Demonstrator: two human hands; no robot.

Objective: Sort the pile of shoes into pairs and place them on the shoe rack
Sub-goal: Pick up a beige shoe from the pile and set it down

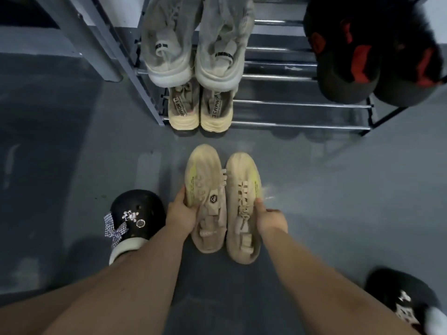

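Two beige sneakers with yellow-green streaks are held side by side above the grey floor, toes pointing at the rack. My left hand grips the outer side of the left beige sneaker. My right hand grips the outer side of the right beige sneaker. The metal shoe rack stands just beyond them. On it sit a grey-white pair on an upper rail, a cream pair on the lowest rail, and a black-and-red pair at the upper right.
My feet wear black clogs with charms: one left of my left hand, the other at the bottom right corner. A grey post stands left of the rack. Bare rails run across the rack's lower middle and right.
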